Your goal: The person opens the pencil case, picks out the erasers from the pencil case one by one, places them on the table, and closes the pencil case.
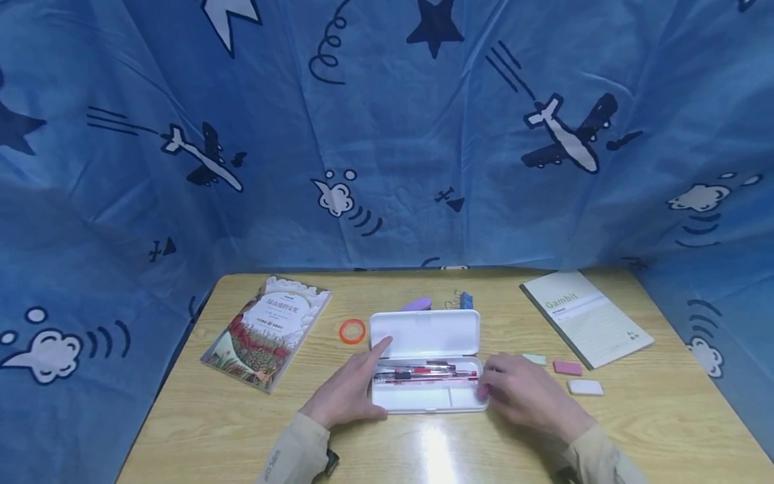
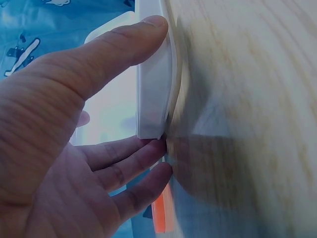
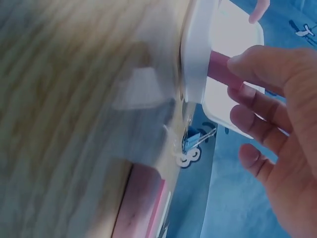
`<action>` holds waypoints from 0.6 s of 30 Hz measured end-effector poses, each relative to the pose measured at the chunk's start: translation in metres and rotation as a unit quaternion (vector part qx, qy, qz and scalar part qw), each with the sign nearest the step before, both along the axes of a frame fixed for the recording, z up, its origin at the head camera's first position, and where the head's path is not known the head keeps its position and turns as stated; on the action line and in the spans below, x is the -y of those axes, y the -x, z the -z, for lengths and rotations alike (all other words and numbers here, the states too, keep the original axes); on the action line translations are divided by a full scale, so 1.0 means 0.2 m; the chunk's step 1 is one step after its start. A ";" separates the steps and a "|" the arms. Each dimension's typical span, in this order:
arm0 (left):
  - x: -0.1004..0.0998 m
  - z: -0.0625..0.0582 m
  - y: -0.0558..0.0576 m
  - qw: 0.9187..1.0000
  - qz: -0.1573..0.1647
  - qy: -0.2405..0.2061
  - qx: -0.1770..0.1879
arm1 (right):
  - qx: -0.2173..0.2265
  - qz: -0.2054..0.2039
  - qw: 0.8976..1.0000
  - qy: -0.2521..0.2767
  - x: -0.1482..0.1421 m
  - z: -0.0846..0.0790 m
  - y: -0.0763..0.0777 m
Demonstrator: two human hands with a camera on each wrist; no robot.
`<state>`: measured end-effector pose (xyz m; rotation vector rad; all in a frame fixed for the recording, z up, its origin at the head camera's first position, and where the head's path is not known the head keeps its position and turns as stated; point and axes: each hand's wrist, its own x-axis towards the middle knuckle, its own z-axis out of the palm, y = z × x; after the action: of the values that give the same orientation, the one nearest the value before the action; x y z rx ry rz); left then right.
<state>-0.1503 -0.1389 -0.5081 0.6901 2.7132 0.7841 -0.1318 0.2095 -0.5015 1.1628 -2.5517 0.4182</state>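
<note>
An open white pencil case point(image 1: 411, 401) lies on the table with its lid point(image 1: 424, 334) tipped back. Several pens point(image 1: 417, 376) lie along its back half, and a small divider marks off the right end. My left hand point(image 1: 347, 391) holds the case's left end, the thumb point(image 2: 143, 37) along the front wall and the fingers round the far side. At the right end, my right hand point(image 1: 526, 390) pinches a dark pink eraser point(image 3: 221, 69) between thumb and index finger. That eraser is at the case's right rim, partly covered by the fingers in the head view.
Right of the case lie a pale green eraser point(image 1: 535, 359), a pink eraser point(image 1: 568, 368) and a white eraser point(image 1: 585, 387). A notebook point(image 1: 586, 319) is beyond them. Behind stand a blue binder clip point(image 1: 466, 300) and a purple object point(image 1: 417, 304). An orange tape ring point(image 1: 344, 332) and a book point(image 1: 266, 333) are left.
</note>
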 end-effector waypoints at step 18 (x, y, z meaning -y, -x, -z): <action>0.00 0.00 0.00 1.000 -0.006 0.003 0.007 | -0.040 0.108 0.985 0.128 -0.36 -0.04 -0.10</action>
<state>-0.1495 -0.1383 -0.5078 0.6658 2.7082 0.7810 -0.1124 0.2816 -0.4928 0.7872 -2.4328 0.6106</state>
